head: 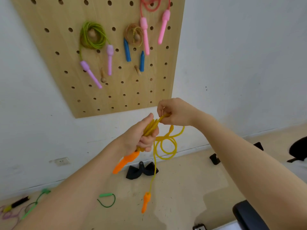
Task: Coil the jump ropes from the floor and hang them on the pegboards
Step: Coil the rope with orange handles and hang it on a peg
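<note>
Wooden pegboard (66, 52) on white wall (240, 55)

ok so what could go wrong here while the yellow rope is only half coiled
1. The left hand grips a bunch of yellow rope loops; if its grip loosens while the right hand feeds more in, the coil could spring apart.
2. Loose loops hang free below and could tangle.
3. The dangling orange handle may swing and snag.
</note>
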A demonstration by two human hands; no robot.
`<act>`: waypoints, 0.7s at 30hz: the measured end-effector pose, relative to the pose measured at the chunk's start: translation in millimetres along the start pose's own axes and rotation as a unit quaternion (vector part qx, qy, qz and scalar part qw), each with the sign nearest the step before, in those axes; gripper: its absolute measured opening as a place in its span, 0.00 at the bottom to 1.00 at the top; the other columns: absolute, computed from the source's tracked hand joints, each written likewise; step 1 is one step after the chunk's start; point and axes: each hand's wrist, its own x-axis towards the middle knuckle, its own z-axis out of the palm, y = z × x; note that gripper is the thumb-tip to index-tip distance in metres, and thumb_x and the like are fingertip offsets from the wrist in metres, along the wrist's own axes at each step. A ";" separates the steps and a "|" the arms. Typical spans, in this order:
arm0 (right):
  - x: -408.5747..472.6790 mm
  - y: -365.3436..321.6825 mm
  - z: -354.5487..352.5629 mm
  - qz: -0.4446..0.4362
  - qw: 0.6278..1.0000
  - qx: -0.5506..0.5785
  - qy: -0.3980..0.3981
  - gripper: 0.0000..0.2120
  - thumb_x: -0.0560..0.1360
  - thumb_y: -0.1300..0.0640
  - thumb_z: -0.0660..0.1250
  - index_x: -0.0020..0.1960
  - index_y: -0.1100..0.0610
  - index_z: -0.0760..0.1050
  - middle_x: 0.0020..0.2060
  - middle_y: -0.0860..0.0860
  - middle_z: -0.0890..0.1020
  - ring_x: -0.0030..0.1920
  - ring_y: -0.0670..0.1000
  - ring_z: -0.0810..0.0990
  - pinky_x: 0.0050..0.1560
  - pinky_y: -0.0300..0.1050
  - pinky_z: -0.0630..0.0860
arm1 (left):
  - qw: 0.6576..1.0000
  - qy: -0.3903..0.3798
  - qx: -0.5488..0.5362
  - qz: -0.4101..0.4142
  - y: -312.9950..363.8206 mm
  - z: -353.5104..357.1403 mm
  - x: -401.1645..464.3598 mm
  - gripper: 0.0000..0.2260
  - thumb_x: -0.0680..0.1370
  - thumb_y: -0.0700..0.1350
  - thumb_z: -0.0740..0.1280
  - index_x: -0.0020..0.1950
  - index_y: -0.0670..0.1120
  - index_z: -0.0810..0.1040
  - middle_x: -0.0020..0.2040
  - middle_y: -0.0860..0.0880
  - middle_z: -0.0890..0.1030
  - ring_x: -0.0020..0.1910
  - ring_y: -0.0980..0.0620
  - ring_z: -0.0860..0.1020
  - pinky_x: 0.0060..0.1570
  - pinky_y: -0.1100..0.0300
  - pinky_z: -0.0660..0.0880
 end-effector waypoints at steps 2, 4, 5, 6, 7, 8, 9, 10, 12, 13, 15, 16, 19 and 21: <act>-3.5 13.4 4.8 -0.036 0.996 0.006 0.078 0.06 0.65 0.53 0.64 0.38 0.55 0.72 0.29 0.48 0.74 0.33 0.51 0.73 0.39 0.45 0.71 | 0.997 -0.045 -0.068 0.008 3.4 7.3 -1.5 0.20 0.76 0.60 0.60 0.31 0.47 0.67 0.18 0.55 0.58 0.17 0.59 0.55 0.22 0.66 0.63; -4.4 29.7 9.8 -0.063 0.988 -0.013 0.140 0.16 0.64 0.46 0.58 0.39 0.58 0.75 0.36 0.50 0.78 0.39 0.52 0.72 0.45 0.48 0.71 | 0.990 -0.078 -0.110 0.038 4.8 13.1 -2.6 0.20 0.70 0.61 0.69 0.29 0.49 0.68 0.18 0.57 0.60 0.17 0.59 0.55 0.22 0.67 0.64; -4.7 36.7 10.9 -0.055 0.986 -0.020 0.156 0.20 0.65 0.44 0.55 0.41 0.58 0.75 0.41 0.51 0.79 0.43 0.51 0.71 0.50 0.49 0.70 | 0.988 -0.085 -0.119 0.056 4.9 15.7 -3.5 0.20 0.66 0.62 0.72 0.28 0.50 0.68 0.18 0.58 0.61 0.17 0.58 0.54 0.22 0.67 0.65; -5.0 43.5 11.9 -0.040 0.986 -0.020 0.160 0.22 0.66 0.43 0.54 0.44 0.58 0.76 0.47 0.51 0.79 0.48 0.52 0.71 0.54 0.50 0.69 | 0.986 -0.082 -0.123 0.072 4.2 18.5 -4.0 0.21 0.64 0.62 0.74 0.28 0.50 0.68 0.18 0.58 0.60 0.18 0.58 0.54 0.22 0.67 0.65; -6.2 48.5 13.0 -0.026 0.988 -0.018 0.154 0.21 0.68 0.43 0.55 0.46 0.59 0.76 0.50 0.52 0.78 0.52 0.54 0.71 0.57 0.52 0.68 | 0.986 -0.071 -0.126 0.087 3.5 21.9 -4.0 0.21 0.63 0.62 0.75 0.27 0.51 0.67 0.18 0.57 0.58 0.18 0.57 0.54 0.23 0.67 0.65; -7.8 52.7 15.8 -0.017 0.989 -0.012 0.145 0.20 0.70 0.44 0.57 0.47 0.59 0.75 0.53 0.53 0.78 0.55 0.57 0.72 0.60 0.53 0.67 | 0.985 -0.050 -0.132 0.101 2.6 27.1 -3.7 0.21 0.63 0.61 0.75 0.26 0.51 0.67 0.19 0.56 0.55 0.18 0.57 0.53 0.23 0.67 0.65; -9.7 56.1 19.1 -0.012 0.991 0.001 0.133 0.18 0.71 0.45 0.60 0.49 0.60 0.74 0.54 0.54 0.77 0.57 0.58 0.71 0.61 0.53 0.66 | 0.983 -0.021 -0.141 0.115 1.2 33.4 -2.3 0.21 0.64 0.60 0.75 0.26 0.51 0.66 0.19 0.55 0.54 0.18 0.56 0.52 0.23 0.67 0.65; -11.5 60.3 21.5 -0.007 0.993 0.022 0.117 0.16 0.73 0.47 0.63 0.51 0.60 0.73 0.54 0.54 0.76 0.58 0.58 0.71 0.62 0.53 0.65 | 0.979 0.017 -0.156 0.126 -1.1 39.7 0.1 0.20 0.67 0.58 0.73 0.25 0.51 0.66 0.20 0.54 0.53 0.18 0.55 0.52 0.23 0.67 0.65; -17.7 67.4 21.8 0.007 0.997 0.051 0.062 0.16 0.73 0.51 0.68 0.57 0.56 0.71 0.59 0.53 0.73 0.62 0.56 0.68 0.66 0.55 0.62 | 0.969 0.088 -0.185 0.137 -5.8 51.6 5.5 0.18 0.72 0.53 0.65 0.24 0.51 0.65 0.18 0.55 0.55 0.17 0.58 0.53 0.24 0.66 0.66; -21.3 71.5 20.3 0.014 0.997 0.066 0.032 0.18 0.73 0.52 0.68 0.60 0.54 0.70 0.61 0.51 0.72 0.65 0.55 0.67 0.68 0.55 0.61 | 0.964 0.109 -0.194 0.142 -8.0 57.5 7.9 0.18 0.73 0.52 0.61 0.24 0.50 0.64 0.17 0.56 0.56 0.16 0.59 0.55 0.24 0.65 0.66; -31.7 75.9 15.2 0.041 0.987 0.151 -0.030 0.17 0.75 0.53 0.65 0.63 0.50 0.70 0.65 0.48 0.70 0.68 0.50 0.65 0.69 0.51 0.61 | 0.957 0.132 -0.203 0.157 -11.6 68.0 13.4 0.20 0.77 0.53 0.60 0.24 0.51 0.65 0.17 0.55 0.58 0.16 0.58 0.56 0.27 0.65 0.68; -36.3 77.9 13.7 0.060 0.975 0.204 -0.062 0.15 0.76 0.55 0.63 0.63 0.48 0.71 0.66 0.48 0.70 0.67 0.49 0.66 0.67 0.49 0.64 | 0.956 0.140 -0.198 0.163 -11.3 74.2 15.9 0.21 0.77 0.53 0.59 0.24 0.51 0.66 0.16 0.55 0.60 0.17 0.58 0.57 0.29 0.64 0.69; -49.3 84.1 8.9 0.108 0.949 0.269 -0.126 0.17 0.78 0.60 0.56 0.64 0.49 0.71 0.64 0.50 0.73 0.64 0.51 0.71 0.63 0.52 0.70 | 0.950 0.176 -0.188 0.178 -4.9 87.8 24.0 0.22 0.80 0.52 0.53 0.27 0.49 0.68 0.23 0.49 0.76 0.20 0.54 0.59 0.32 0.64 0.70; -57.2 90.8 2.6 0.125 0.929 0.326 -0.123 0.14 0.79 0.61 0.55 0.62 0.56 0.73 0.61 0.53 0.78 0.58 0.54 0.78 0.56 0.51 0.76 | 0.929 0.210 -0.234 0.195 -2.0 88.1 29.3 0.21 0.82 0.51 0.52 0.32 0.45 0.71 0.44 0.46 0.84 0.17 0.57 0.59 0.32 0.66 0.72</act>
